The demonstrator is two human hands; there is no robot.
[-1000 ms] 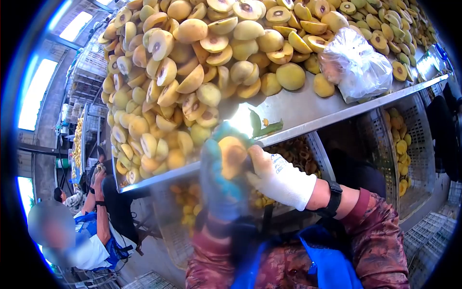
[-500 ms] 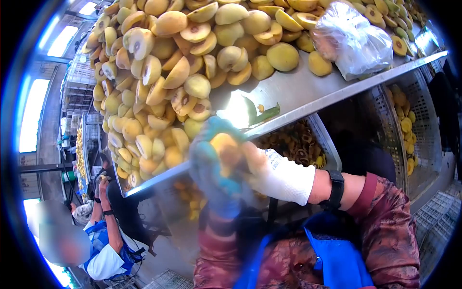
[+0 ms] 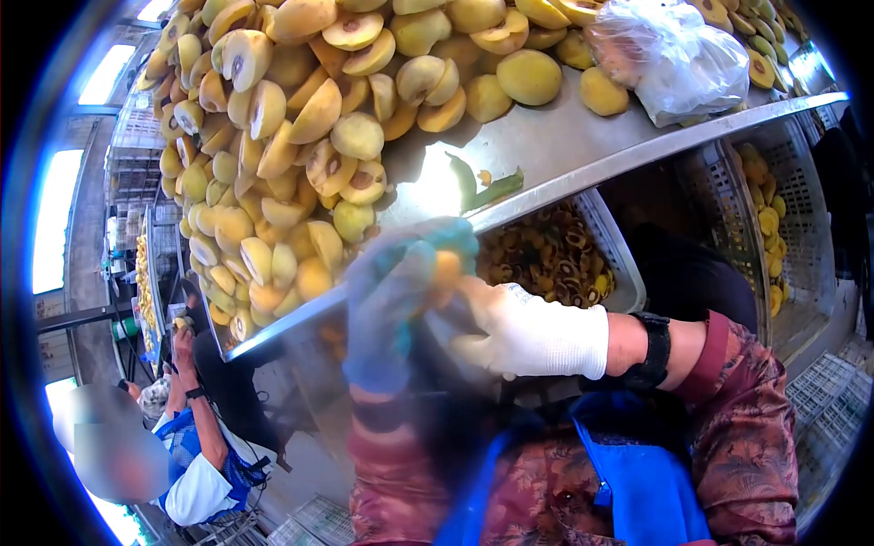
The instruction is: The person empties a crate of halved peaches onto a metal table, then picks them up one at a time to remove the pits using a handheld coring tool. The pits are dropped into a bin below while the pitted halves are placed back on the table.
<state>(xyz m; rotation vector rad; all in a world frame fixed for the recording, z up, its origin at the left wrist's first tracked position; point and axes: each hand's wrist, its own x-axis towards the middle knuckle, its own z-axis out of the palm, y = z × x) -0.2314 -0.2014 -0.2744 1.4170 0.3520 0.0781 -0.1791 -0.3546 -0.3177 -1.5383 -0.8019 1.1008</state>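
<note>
My left hand [image 3: 391, 296], in a blue-green glove, is closed around a yellow peach half [image 3: 445, 269] just below the edge of the steel table [image 3: 546, 155]. My right hand [image 3: 523, 332], in a white glove with a black wristband behind it, presses against the same peach from the right; whether it holds a tool is hidden. Both hands are blurred. A big heap of halved yellow peaches [image 3: 300, 136] lies on the table above them.
A mesh crate of peach pits and scraps [image 3: 546, 259] sits under the table edge. A plastic bag [image 3: 678, 55] and two green leaves [image 3: 478, 187] lie on the table. Another crate with peaches [image 3: 769, 218] is at right. A co-worker [image 3: 196, 437] sits at lower left.
The view has tilted down, so the table and heap sit higher in frame. My left hand has turned over the peach, covering more of it; my right hand stays against it.
</note>
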